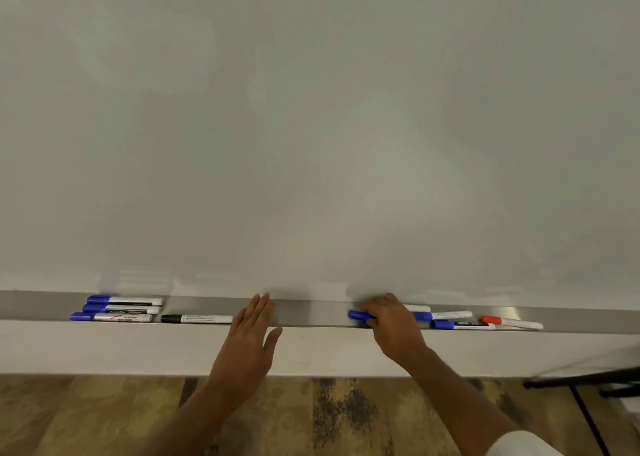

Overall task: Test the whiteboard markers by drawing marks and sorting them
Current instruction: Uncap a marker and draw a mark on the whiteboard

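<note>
A person stands at a blank whiteboard [311, 126], both hands at its metal tray [311, 312]. The right hand [391, 320] is curled down over a blue-capped marker [360, 315] lying in the tray; the fingers are bent around its barrel, and only the cap end pokes out to the left of the knuckles. The left hand [254, 331] is flat and open, fingers straight and together, their tips over the tray's front lip — it grips nothing.

The tray carries two clusters. At the left end lie three blue-capped markers [121, 308], stacked front to back, caps pointing left, with a black-capped marker [195, 318] just to their right, near the left hand. To the right of the right hand lie more: a white barrel [417, 307] partly hidden behind the hand, two blue-capped ones [446, 320], and a red-capped marker [510, 322] farthest right, slightly tilted.

Below the board is a pale wall strip [104, 348], then wood-patterned floor [86, 417].
</note>
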`<state>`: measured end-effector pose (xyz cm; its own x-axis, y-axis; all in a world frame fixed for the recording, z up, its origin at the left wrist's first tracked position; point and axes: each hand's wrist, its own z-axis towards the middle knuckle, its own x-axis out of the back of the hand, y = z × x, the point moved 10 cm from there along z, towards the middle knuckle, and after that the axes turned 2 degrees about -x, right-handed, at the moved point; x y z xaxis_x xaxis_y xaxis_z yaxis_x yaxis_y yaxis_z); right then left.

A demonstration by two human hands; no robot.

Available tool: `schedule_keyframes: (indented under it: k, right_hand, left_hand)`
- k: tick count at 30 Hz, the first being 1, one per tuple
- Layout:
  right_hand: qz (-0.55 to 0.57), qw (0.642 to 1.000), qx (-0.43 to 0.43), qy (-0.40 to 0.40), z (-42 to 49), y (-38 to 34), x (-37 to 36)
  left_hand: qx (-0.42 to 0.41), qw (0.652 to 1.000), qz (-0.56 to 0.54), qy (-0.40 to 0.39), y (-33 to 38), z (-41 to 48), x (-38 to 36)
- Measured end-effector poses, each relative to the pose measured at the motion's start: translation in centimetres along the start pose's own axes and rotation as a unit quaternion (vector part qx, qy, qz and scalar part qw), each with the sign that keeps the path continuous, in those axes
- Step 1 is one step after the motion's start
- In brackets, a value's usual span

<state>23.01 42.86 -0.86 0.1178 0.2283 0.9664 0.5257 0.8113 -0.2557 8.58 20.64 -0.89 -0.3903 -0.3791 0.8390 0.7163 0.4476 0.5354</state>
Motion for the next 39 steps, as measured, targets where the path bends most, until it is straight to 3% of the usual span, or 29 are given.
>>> schedule_keyframes:
  k: [5,9,13,17,25,31,39]
  right_hand:
    - [0.085,0.978,0.092,0.169,-1.2,-3.9,4.0]
    - [0.275,0.931,0.066,0.229,-2.1,-6.2,9.0]
    - [0.498,0.852,0.025,0.158,-3.1,-8.6,13.7]
    - [0.613,0.782,0.007,0.114,-4.3,-8.6,18.8]
    - [0.559,0.806,0.01,0.196,-8.1,-6.7,29.8]
    - [0.529,0.812,0.034,0.242,-9.8,-7.7,36.0]
    - [0.525,0.803,0.111,0.26,-11.8,-11.9,42.0]
  left_hand:
    - [0.073,0.983,-0.166,0.019,4.5,0.9,2.1]
    - [0.122,0.937,-0.328,0.007,9.1,2.6,4.3]
    - [0.109,0.889,-0.445,0.0,14.9,4.1,7.4]
    - [0.079,0.832,-0.549,0.016,19.9,5.4,10.5]
    - [0.042,0.809,-0.584,0.04,30.5,4.9,16.3]
    - [0.028,0.786,-0.613,0.078,34.6,4.1,21.1]
    - [-0.046,0.746,-0.664,0.01,36.9,4.5,27.4]
